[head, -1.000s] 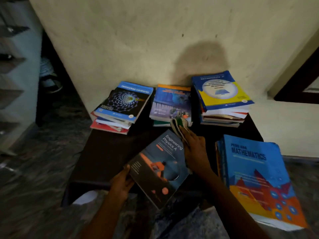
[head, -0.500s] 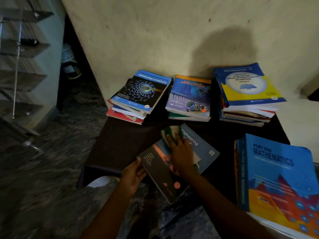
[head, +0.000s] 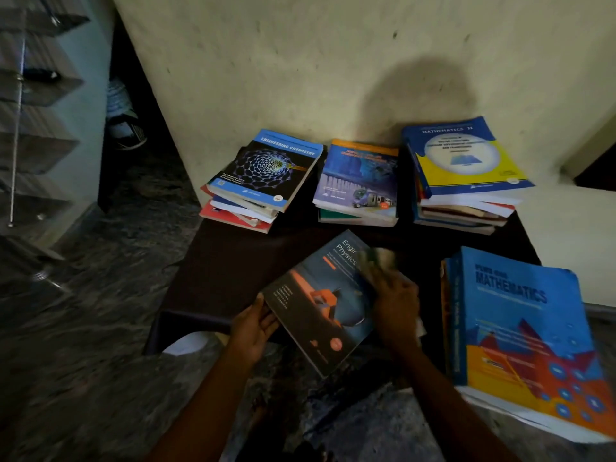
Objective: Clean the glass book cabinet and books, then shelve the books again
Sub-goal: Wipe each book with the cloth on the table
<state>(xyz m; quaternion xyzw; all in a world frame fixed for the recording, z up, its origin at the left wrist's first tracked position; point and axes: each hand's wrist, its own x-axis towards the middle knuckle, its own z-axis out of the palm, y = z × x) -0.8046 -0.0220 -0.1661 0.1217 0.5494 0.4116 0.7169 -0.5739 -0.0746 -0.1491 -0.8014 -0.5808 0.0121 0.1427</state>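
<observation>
A dark Engineering Physics book (head: 320,305) lies tilted on the dark low table (head: 230,261). My left hand (head: 253,328) holds its lower left corner. My right hand (head: 395,305) presses a green and white cloth (head: 380,258) onto the book's right side; the hand is motion-blurred. Three book stacks stand along the wall: one topped by Engineering Chemistry (head: 266,171), a middle blue one (head: 360,181), and one topped by Mathematics II (head: 463,158). A big blue Mathematics book (head: 526,335) tops a stack at the right.
A pale wall (head: 333,61) rises right behind the table. At the far left stands a cabinet with shelves and a metal rod (head: 16,121). Dark marbled floor (head: 83,328) spreads to the left. A white object (head: 186,341) lies at the table's near left corner.
My right hand swept the cloth left across the cover, then back to the book's right side. The left hand kept holding the book's corner. The view shifted left.
</observation>
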